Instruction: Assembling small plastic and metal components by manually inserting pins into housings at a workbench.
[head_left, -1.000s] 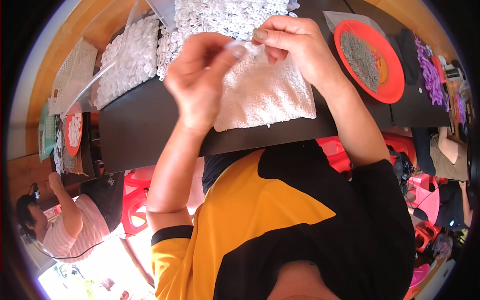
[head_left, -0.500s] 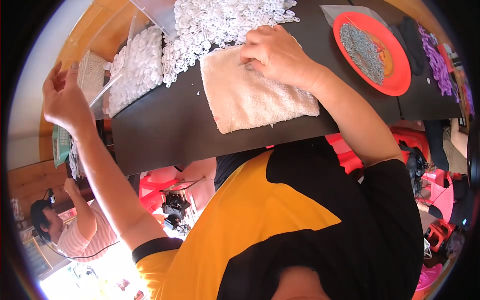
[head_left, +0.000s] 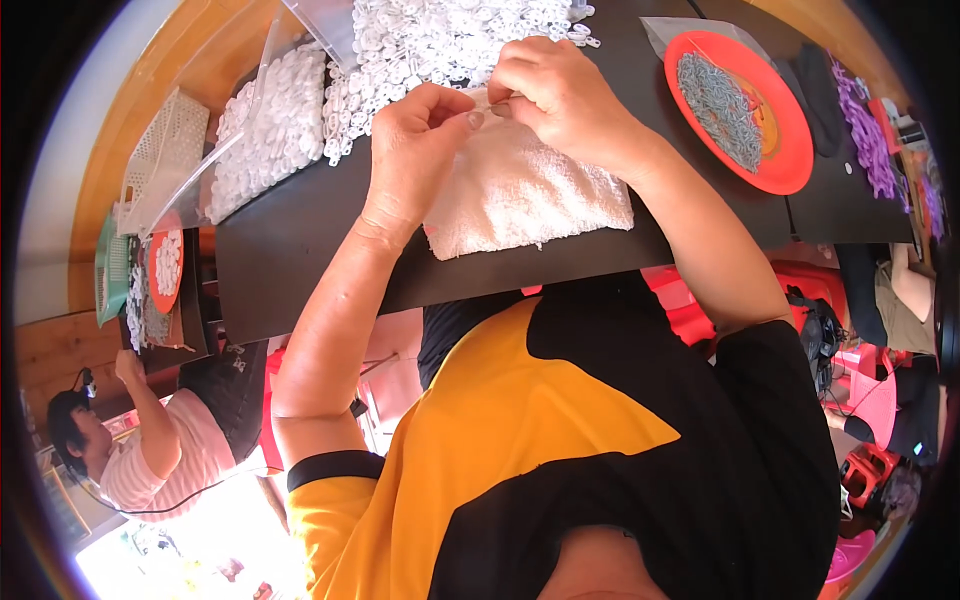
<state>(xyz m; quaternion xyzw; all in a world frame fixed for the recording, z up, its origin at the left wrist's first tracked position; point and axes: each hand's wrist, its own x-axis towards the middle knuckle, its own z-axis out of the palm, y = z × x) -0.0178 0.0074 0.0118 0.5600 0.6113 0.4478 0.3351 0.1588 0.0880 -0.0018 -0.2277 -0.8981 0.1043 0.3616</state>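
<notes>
A folded pale cloth [head_left: 530, 200] lies on the dark table in front of me. Over its far left part is my left hand [head_left: 415, 145], its thumb and forefinger pinched together. Close beside it, my right hand [head_left: 565, 100] pinches above the cloth's far edge, fingers curled. A small greyish bit shows at the right fingertips, too small to name; whatever the left fingertips hold is hidden. Just beyond both hands spreads a heap of small white plastic pieces with holes [head_left: 430, 45]. To the right, an oval red plate [head_left: 790, 150] bears a pile of thin grey metal pieces [head_left: 720, 110].
More white pieces [head_left: 265, 150] fill a clear plastic box at the left. Another red dish [head_left: 165, 265] with white pieces and a green basket [head_left: 110, 270] stand farther left. Purple items [head_left: 865, 130] lie at the far right. A person in a striped top [head_left: 170, 450] sits at the left.
My left hand has come from the far left, beside the box, to the cloth next to my right hand, its fingers now pinched. My right hand has stayed nearly in place.
</notes>
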